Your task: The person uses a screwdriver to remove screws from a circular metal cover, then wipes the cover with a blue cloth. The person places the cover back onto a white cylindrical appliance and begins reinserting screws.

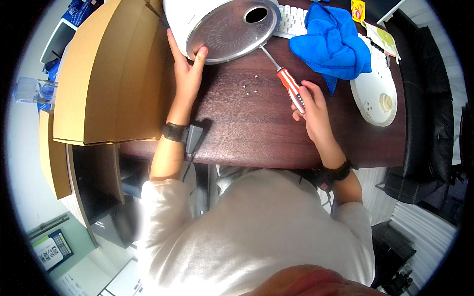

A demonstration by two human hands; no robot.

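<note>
Left hand (186,69) lay open against the appliance (217,24) at twelve o'clock. Right hand (312,109) gripped the screwdriver (282,75), screws (251,88) at its nine o'clock.

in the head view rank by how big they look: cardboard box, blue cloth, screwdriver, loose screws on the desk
1. cardboard box, by far the largest, though it may sit nearer the camera.
2. blue cloth.
3. screwdriver, held in the right hand.
4. loose screws, tiny specks.
</note>
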